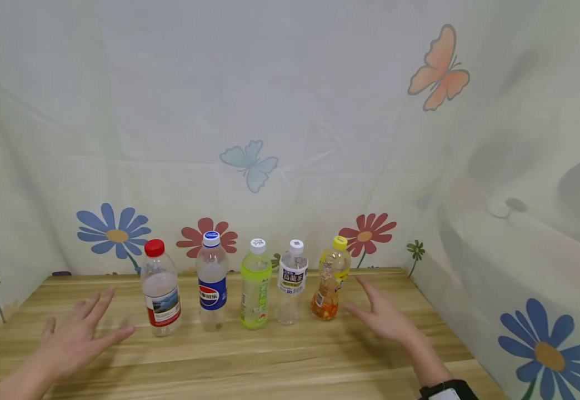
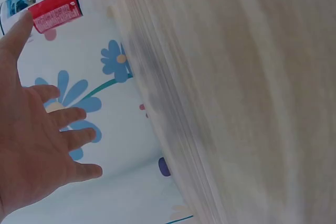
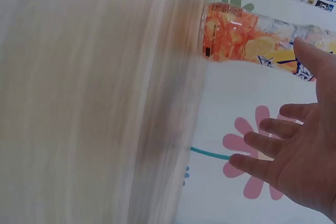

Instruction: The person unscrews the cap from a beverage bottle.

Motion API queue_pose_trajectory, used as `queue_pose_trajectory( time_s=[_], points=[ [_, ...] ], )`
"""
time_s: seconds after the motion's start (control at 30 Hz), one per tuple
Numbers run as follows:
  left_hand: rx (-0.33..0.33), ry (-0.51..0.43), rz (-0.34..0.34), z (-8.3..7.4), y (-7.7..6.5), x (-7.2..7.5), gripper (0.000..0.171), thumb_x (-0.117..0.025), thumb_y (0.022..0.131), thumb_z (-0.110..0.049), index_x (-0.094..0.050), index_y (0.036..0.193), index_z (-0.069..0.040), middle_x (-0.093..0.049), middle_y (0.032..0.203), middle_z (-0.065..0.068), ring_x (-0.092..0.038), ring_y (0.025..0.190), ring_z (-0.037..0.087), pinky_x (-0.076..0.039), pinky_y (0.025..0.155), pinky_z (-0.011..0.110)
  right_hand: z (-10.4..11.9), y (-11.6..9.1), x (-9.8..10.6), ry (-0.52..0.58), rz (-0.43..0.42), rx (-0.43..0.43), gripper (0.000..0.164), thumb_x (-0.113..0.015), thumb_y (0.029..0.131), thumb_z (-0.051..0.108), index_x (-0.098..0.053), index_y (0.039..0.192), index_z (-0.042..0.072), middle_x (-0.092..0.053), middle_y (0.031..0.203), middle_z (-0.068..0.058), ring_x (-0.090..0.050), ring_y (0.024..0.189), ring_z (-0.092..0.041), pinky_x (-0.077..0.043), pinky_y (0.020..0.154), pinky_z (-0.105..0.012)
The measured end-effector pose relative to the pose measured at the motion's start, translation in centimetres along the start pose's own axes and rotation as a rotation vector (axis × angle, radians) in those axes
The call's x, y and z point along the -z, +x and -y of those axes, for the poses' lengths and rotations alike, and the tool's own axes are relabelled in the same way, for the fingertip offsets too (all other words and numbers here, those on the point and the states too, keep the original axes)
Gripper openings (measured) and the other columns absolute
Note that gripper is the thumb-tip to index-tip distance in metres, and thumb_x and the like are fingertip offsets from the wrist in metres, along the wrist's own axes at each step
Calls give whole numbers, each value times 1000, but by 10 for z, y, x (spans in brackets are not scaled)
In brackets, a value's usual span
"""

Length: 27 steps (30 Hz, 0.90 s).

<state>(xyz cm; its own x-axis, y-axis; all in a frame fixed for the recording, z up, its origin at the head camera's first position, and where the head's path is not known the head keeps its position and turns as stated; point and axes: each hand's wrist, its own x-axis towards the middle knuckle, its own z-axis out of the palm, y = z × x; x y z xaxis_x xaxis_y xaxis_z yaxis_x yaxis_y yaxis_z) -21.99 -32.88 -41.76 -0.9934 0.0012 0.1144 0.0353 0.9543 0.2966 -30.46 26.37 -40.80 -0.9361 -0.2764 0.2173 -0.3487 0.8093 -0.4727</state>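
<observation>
Several plastic bottles stand upright in a row across the wooden table. At the left end is a red-capped bottle (image 1: 162,294) with a landscape label; a Pepsi bottle (image 1: 213,286) comes after it. A green-wrapped bottle (image 1: 256,289) is in the middle, then a clear white-capped bottle (image 1: 291,283). The yellow-capped bottle (image 1: 331,283), with an orange-patterned wrap, ends the row. My left hand (image 1: 77,336) is spread beside the red-capped bottle, holding nothing. To the right of the yellow-capped bottle, my right hand (image 1: 385,314) has its fingers extended and holds nothing.
The wooden table (image 1: 250,369) runs back to a pale cloth (image 1: 170,111) printed with flowers and butterflies. That cloth also rises along both sides. A dark watch (image 1: 447,391) sits on the right wrist.
</observation>
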Motion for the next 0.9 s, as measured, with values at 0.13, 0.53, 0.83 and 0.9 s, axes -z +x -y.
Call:
queue_pose_trajectory(
  time_s=[0.13, 0.53, 0.83, 0.9],
  points=[
    [7, -6, 9, 0, 1, -2, 101, -48, 90, -71, -4, 158, -11, -18, 148, 35, -14, 131, 60, 8, 88, 78, 7, 6, -2, 54, -16, -26, 92, -56, 92, 62, -26, 153, 1, -30, 151, -21, -34, 136, -42, -28, 107, -53],
    [18, -12, 18, -4, 2, -2, 101, -49, 88, -73, -11, 157, -9, -20, 143, 40, -19, 126, 62, 1, 89, 79, 21, 25, -9, 258, -130, -85, 87, -73, 86, 50, -31, 150, 8, -40, 146, -14, -44, 130, -34, -43, 97, -47],
    [17, 3, 34, -5, 3, -4, 99, -49, 88, -73, -24, 153, -1, -23, 142, 40, -25, 123, 63, -9, 85, 80, 26, 32, -17, 324, -152, -91, 86, -77, 84, 44, -32, 149, 11, -47, 139, -9, -49, 125, -30, -46, 95, -46],
    [20, 6, 41, -4, 3, -5, 100, -49, 88, -74, -26, 151, 0, -23, 141, 40, -25, 122, 64, -10, 85, 80, 26, 33, -19, 323, -156, -87, 84, -77, 85, 43, -33, 148, 11, -48, 139, -8, -50, 124, -31, -46, 94, -48]
  ],
)
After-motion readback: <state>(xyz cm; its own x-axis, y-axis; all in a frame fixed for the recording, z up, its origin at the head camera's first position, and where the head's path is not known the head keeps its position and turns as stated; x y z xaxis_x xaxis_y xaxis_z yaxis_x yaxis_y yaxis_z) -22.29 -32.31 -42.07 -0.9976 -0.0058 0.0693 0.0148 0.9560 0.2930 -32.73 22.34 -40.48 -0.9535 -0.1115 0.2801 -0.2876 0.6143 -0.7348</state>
